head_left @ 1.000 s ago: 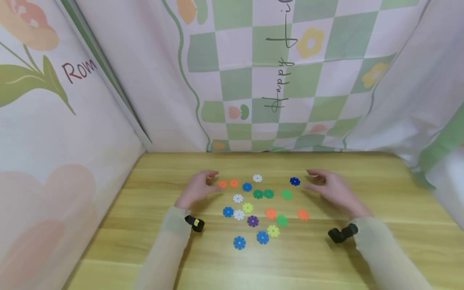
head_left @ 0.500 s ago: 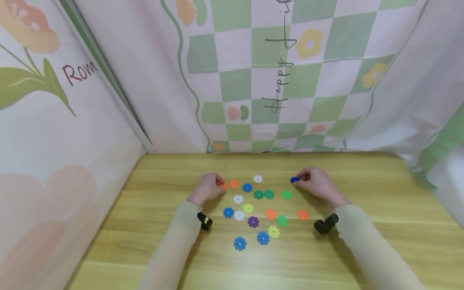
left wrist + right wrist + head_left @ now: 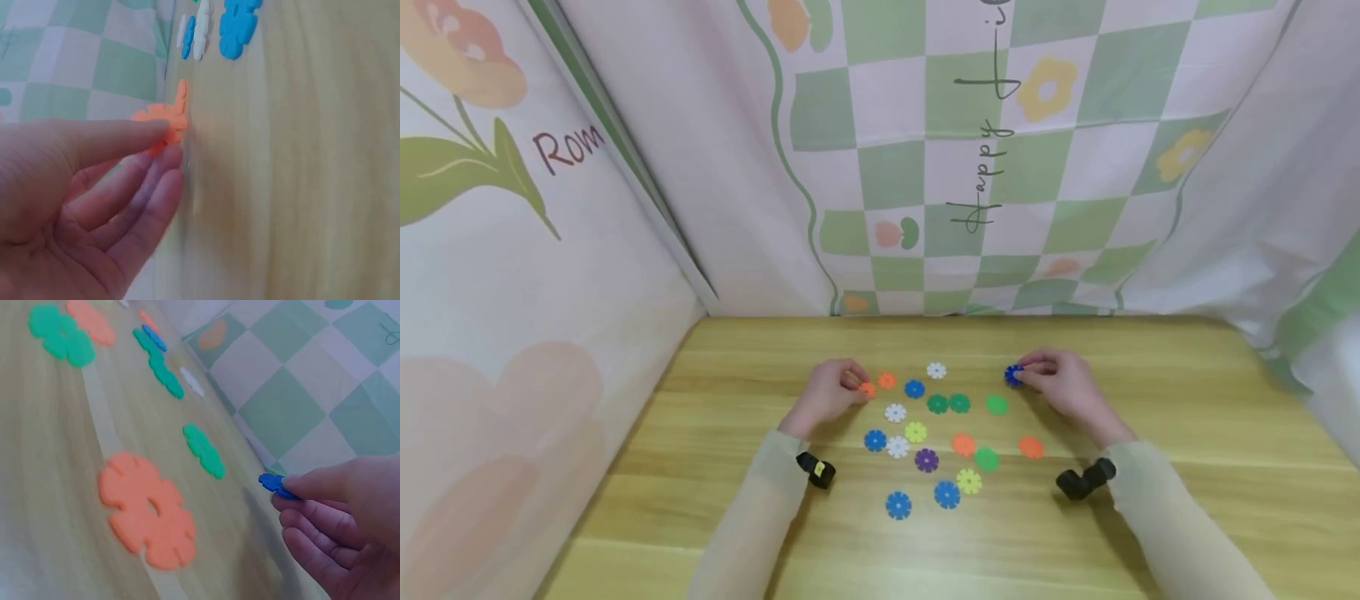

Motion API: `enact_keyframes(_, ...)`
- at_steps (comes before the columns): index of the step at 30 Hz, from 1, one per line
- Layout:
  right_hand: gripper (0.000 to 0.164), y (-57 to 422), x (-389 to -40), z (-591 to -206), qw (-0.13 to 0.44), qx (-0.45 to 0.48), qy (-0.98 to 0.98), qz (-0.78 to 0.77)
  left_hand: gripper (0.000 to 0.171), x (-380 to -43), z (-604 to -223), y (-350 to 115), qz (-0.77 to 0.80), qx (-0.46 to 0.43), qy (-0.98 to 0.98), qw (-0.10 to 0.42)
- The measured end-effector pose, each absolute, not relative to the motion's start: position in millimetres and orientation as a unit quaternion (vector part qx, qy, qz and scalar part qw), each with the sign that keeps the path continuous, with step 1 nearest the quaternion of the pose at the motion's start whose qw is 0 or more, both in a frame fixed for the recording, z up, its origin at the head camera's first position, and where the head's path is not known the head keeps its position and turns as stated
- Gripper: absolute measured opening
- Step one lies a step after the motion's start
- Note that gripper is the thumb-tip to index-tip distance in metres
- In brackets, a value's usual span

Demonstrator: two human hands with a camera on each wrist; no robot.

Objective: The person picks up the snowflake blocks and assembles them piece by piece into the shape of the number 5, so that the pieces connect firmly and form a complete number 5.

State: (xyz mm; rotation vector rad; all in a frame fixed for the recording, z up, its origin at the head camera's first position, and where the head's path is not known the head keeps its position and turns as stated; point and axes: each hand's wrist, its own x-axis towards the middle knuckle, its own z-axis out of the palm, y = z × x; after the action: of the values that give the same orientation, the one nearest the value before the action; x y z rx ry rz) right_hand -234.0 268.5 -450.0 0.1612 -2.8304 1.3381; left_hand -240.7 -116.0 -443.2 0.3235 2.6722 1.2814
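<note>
My left hand [image 3: 833, 390] pinches an orange notched plastic disc [image 3: 156, 114], flower-shaped, between thumb and fingers at the left of the scattered discs. Another orange disc [image 3: 887, 380] lies just beyond it on the table. On the other side, my right hand [image 3: 1063, 383] holds a dark blue notched disc [image 3: 272, 482] by its edge, thumb on top and fingers beneath. In the right wrist view this blue disc is raised over the wood. A bright green disc [image 3: 204, 450] and an orange disc [image 3: 148, 509] lie nearest to that hand.
Between the hands, several flat discs lie spread on the wooden table [image 3: 820, 550], among them a purple disc [image 3: 927, 460], a white disc [image 3: 936, 370] and a blue disc [image 3: 898, 505]. A checked curtain [image 3: 955, 167] hangs along the table's far edge.
Both hands came inward and took hold of a disc: the left an orange one, the right the dark blue one. Since then the dark blue disc has turned to show its face. The other discs stay put.
</note>
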Motion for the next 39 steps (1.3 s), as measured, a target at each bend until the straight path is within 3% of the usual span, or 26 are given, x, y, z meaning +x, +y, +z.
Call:
enact_keyframes(16, 0.026, 235, -200, -432, -0.004, 0.072, -0.862, 0.501, 0.009, -208, -436, -86, 0.464, 0.199, 0.863, -0.015)
enact_keyframes(39, 0.022, 188, -170, -417, -0.069, 0.075, -0.784, 0.612, 0.007, -178, -430, -51, 0.526, 0.241, 0.815, -0.011)
